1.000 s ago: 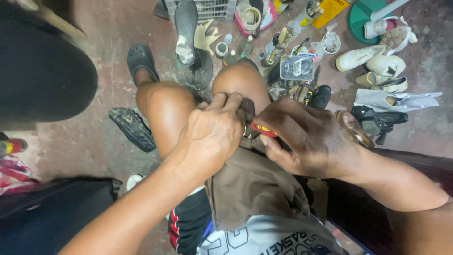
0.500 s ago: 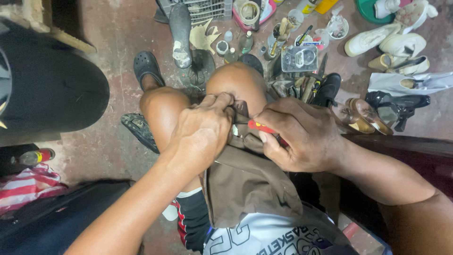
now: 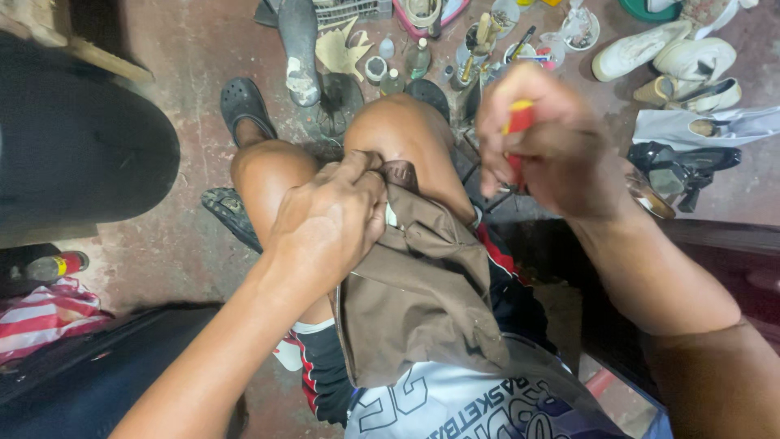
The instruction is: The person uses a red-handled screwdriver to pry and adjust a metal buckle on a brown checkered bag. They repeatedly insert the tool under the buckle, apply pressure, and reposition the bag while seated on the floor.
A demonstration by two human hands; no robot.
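My left hand [image 3: 329,223] pinches the upper edge of a brown cloth piece [image 3: 422,284] that lies over my lap and right knee. A small dark leather bit [image 3: 400,173] pokes out at my fingertips. My right hand [image 3: 548,142] is raised above and to the right of the knee, closed around a red-handled tool [image 3: 518,122] whose tip is hidden by the fingers. The two hands are apart.
On the stained floor ahead lie a shoe last [image 3: 297,49], small bottles and jars [image 3: 418,57], a dark sandal [image 3: 244,102], white shoes [image 3: 674,53], black heels [image 3: 678,162]. A dark round object [image 3: 77,146] sits left, a striped cloth [image 3: 49,313] lower left.
My right hand has lifted up and to the right, away from the cloth and my left hand, taking the red-handled tool with it. My left hand keeps its grip on the cloth.
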